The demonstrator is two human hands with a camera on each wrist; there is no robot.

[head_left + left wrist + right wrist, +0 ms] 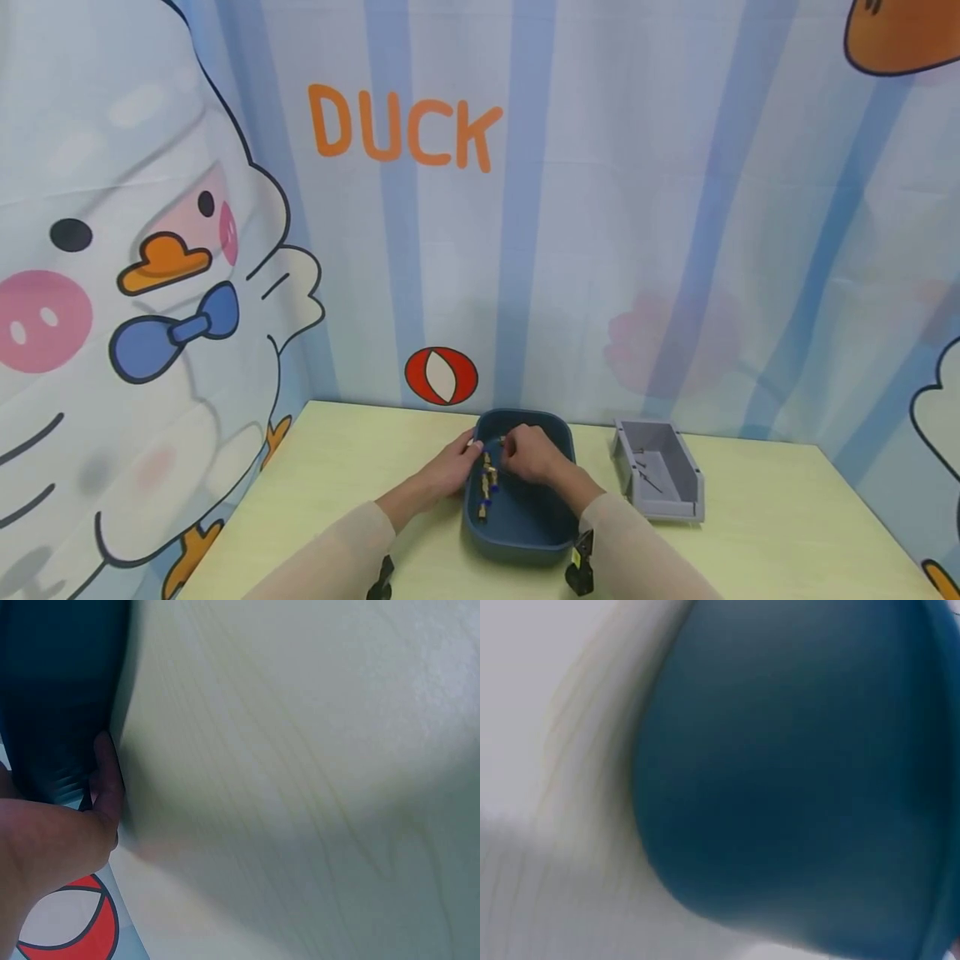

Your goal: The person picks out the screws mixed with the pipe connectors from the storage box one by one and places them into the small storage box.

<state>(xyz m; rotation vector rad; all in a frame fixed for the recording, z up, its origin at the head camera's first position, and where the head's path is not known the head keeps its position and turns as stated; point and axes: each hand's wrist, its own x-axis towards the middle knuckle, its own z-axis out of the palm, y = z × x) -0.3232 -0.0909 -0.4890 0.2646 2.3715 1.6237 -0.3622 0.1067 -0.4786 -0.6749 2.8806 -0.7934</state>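
Note:
A dark blue plastic tub stands on the table. Along its left inner side lie several small brass-coloured pieces with blue parts, too small to name. My left hand grips the tub's left rim, thumb over the edge; in the left wrist view that hand lies against the tub's outer wall. My right hand reaches into the tub's far half with bent fingers pointing down. What its fingertips hold, if anything, is hidden. The right wrist view is filled mostly by the tub's outside wall.
To the right of the tub sits a grey open-front parts bin with a few thin screw-like pieces inside. Both stand on a pale wood-grain table. A printed duck curtain hangs behind the table.

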